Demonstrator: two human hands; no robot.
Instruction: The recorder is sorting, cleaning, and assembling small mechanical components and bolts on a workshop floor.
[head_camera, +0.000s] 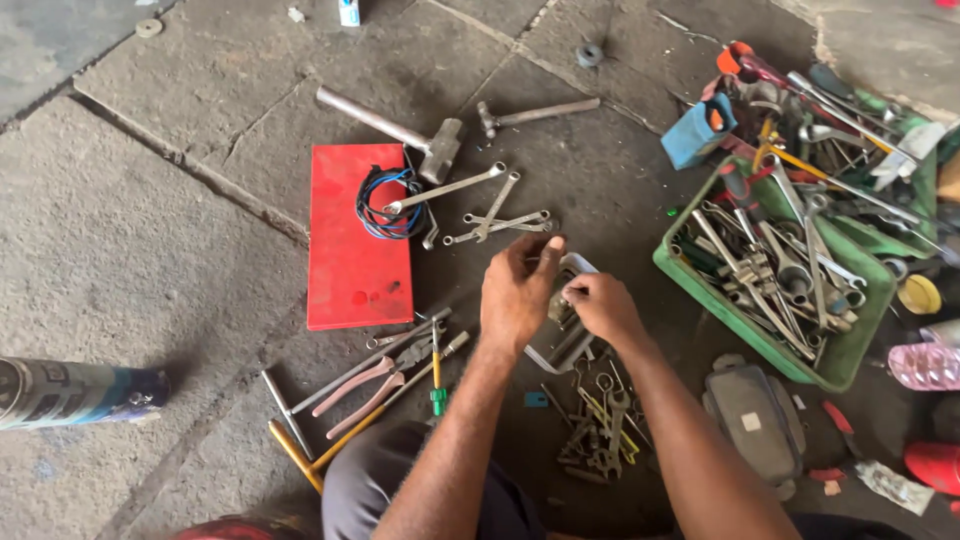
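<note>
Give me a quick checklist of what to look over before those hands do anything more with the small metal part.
1. Both hands on the metal part: ok; left hand and right hand grip it.
2. Part's exact kind: cannot tell, fingers cover it.
3. Spanners near: ok, beside the red board.
4. Pliers near: ok, by the left forearm.
5. Green crate of tools near: ok, right side.
6. Hammer out of the way: ok.

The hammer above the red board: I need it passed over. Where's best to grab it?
Take the hammer by its long bare metal handle, coming from the upper left. The handle lies flat and clear on the floor, while the head end sits crowded against the red board and spanners.
</note>
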